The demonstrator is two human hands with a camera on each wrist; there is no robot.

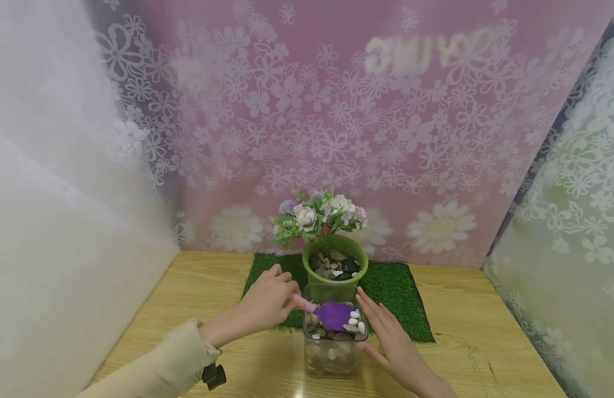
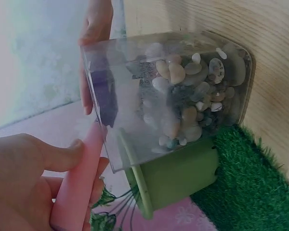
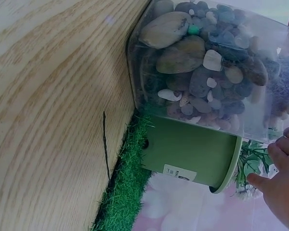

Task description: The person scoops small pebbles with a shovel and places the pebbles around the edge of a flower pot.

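Over the clear jar [image 1: 335,345] of pebbles, just before the green pot [image 1: 335,269], the left hand [image 1: 267,301] grips a pink-handled scoop [image 1: 332,314] while the right hand [image 1: 391,340], fingers straight, steadies the jar's side; tilting the loaded scoop risks spilling pebbles onto the table [image 1: 466,331].

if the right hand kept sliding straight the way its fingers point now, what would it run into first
Most likely the green flower pot. The right hand lies flat along the clear pebble container, fingertips aimed away from the person toward the pot just behind it on the grass mat. Depth is unclear, so it might slip past the pot's right side.
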